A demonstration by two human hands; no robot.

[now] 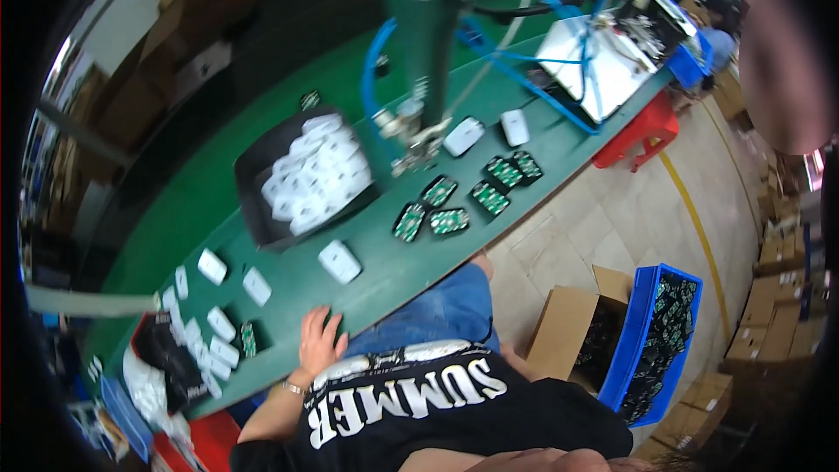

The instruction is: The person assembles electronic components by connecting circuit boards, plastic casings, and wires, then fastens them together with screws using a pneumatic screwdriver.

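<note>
My left hand lies at the near edge of the green worktable, fingers apart and holding nothing. Beyond it on the tabletop sits a single white rounded plastic casing. Farther right, several green-and-black circuit-board pieces lie in a loose group. A black bin heaped with white casings stands past the single one. Of my right arm only a patch of skin shows beside my shirt; my right hand cannot be made out.
A green post with blue air hoses rises over the table. More white casings lie at the left, near a black box. On the floor at right stand an open carton and a blue crate of dark parts. A red stool stands beyond.
</note>
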